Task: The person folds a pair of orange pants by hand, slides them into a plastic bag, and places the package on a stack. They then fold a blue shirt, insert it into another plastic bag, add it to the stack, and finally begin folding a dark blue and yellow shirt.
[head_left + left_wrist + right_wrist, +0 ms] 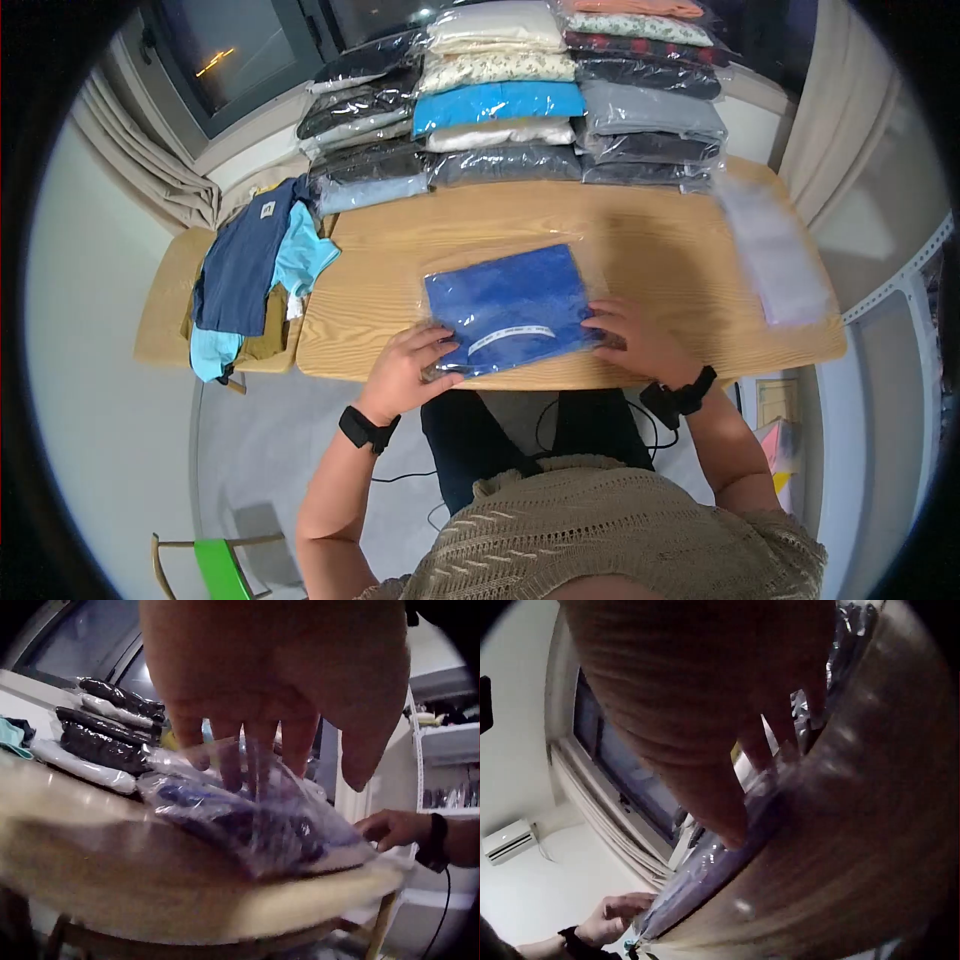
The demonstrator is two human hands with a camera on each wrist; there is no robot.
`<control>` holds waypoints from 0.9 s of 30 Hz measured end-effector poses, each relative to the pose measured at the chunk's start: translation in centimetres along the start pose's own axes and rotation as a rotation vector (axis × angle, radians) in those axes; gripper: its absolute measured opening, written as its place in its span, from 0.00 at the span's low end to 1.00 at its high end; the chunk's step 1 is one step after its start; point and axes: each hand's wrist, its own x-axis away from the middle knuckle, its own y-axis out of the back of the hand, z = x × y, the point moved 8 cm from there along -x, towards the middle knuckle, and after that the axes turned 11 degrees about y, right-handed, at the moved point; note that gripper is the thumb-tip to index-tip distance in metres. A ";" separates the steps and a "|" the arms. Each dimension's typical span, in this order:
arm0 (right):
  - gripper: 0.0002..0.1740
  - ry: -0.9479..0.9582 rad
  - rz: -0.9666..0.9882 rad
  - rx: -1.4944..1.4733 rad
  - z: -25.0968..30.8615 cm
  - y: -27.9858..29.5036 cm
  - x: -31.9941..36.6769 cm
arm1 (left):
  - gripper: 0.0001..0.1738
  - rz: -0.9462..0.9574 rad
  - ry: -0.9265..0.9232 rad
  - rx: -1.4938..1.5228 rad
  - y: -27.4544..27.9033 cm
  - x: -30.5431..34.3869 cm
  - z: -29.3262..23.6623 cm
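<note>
A folded blue garment (515, 297) with a white printed strip lies inside a clear plastic bag (428, 303) near the table's front edge. At the bag's lower left corner rests my left hand (408, 362), its fingers extended over the plastic and its thumb along the front edge. The left wrist view shows these fingers spread and fairly straight against the crinkled clear plastic (262, 840). My right hand (640, 340) touches the bag's right edge with its fingertips. In the right wrist view, the thumb (724, 825) and fingers reach down onto the bag's side.
Tall stacks of bagged garments (500, 105) line the back of the wooden table (400, 230). Loose clothes (240, 270) are piled at the left. Flat clear bags (775, 255) lie at the right edge. A green chair (220, 568) stands on the floor behind left.
</note>
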 end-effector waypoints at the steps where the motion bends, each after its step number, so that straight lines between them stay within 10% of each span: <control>1: 0.25 -0.069 -0.011 -0.058 -0.6 -0.1 0.6 | 0.26 0.020 -0.018 -0.006 -0.3 0.6 0.3; 17: 0.18 -0.074 -0.167 -0.009 -1.8 -0.5 1.3 | 0.18 -0.061 0.059 -0.011 -2.4 1.4 2.4; 27: 0.15 -0.194 -0.352 -0.251 1.1 10.0 -2.4 | 0.19 -0.072 0.302 0.098 7.9 -3.1 0.2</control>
